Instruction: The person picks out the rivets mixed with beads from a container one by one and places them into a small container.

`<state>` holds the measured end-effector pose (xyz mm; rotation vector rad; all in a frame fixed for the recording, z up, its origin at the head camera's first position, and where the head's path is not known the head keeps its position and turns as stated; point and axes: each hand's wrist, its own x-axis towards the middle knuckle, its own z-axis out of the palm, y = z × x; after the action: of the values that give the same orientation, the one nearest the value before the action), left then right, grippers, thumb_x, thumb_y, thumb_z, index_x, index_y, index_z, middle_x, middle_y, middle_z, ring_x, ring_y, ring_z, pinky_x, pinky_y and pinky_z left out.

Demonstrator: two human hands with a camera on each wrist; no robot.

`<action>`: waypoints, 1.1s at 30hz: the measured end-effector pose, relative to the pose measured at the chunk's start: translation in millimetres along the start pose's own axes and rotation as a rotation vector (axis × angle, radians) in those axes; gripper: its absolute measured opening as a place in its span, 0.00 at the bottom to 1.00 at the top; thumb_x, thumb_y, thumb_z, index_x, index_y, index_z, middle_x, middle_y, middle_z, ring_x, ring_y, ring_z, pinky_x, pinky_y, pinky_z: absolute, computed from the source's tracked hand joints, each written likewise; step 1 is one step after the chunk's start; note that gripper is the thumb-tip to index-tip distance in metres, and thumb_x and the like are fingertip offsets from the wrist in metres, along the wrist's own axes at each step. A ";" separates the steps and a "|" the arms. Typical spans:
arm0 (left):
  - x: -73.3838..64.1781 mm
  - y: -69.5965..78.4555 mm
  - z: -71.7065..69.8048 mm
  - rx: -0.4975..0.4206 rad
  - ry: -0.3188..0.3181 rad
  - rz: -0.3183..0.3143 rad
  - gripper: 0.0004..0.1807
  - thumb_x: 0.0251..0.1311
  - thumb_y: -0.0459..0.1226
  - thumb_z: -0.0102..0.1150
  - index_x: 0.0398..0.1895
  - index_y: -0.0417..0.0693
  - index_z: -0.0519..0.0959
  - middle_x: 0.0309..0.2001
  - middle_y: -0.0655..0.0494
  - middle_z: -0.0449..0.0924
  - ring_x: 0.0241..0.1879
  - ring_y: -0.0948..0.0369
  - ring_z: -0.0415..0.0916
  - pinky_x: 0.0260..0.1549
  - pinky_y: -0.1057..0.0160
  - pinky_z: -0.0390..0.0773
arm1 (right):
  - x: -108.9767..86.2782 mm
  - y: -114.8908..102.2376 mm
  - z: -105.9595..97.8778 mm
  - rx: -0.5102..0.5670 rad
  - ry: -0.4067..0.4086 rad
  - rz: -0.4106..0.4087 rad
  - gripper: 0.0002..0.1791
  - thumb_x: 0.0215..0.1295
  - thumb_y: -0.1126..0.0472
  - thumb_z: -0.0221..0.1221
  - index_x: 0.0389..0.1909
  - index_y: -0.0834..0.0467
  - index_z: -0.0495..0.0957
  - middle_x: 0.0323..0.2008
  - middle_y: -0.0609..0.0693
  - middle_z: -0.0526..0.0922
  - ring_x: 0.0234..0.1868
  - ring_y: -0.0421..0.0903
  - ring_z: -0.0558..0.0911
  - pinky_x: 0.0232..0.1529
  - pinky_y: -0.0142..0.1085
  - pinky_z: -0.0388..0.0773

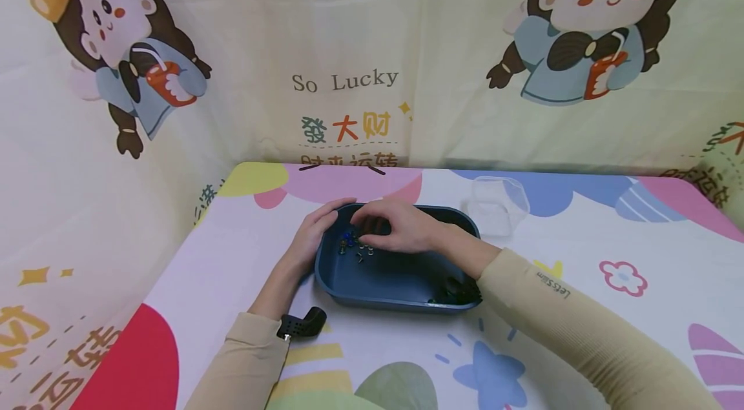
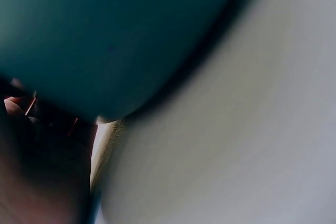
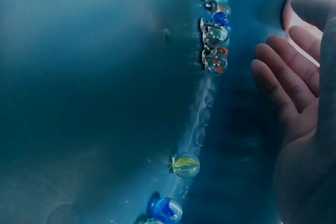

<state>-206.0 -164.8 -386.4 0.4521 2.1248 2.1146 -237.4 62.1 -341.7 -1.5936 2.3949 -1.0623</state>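
Right now, a blue tub (image 1: 389,277) sits at the center of the head frame, well in from the table's (image 1: 581,345) far edge. At its upper left corner the left hand (image 1: 310,232) grips the wall, thumb at the rim. Over the tub's upper left part, the right hand (image 1: 401,224) hovers inside the rim with loosely bent fingers, holding nothing; in the right wrist view its palm is open, and a band of blue lies between the fingertips and the nearest marbles (image 3: 218,35).

Those marbles line up where floor meets wall, with small shiny bits alongside. Farther down that frame lie a yellow-streaked marble (image 3: 187,166) and a blue marble (image 3: 168,210). A stretch of tub floor separates the marbles from a dark cluster (image 1: 456,290) at the tub's lower right corner, too dim to make out. Just beside the upper right corner stands a clear plastic box (image 1: 496,206).
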 end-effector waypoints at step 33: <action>1.3 -0.6 -1.2 -0.007 -0.011 -0.010 0.24 0.79 0.36 0.32 0.71 0.39 0.69 0.68 0.43 0.70 0.67 0.50 0.67 0.66 0.50 0.64 | 5.7 -0.6 7.1 -0.312 -0.342 0.080 0.05 0.66 0.61 0.66 0.41 0.53 0.85 0.37 0.44 0.80 0.36 0.39 0.76 0.43 0.31 0.77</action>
<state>-207.7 -165.6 -386.9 0.4503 2.1086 2.1086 -236.5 53.7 -345.0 -1.5903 2.4406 -0.3730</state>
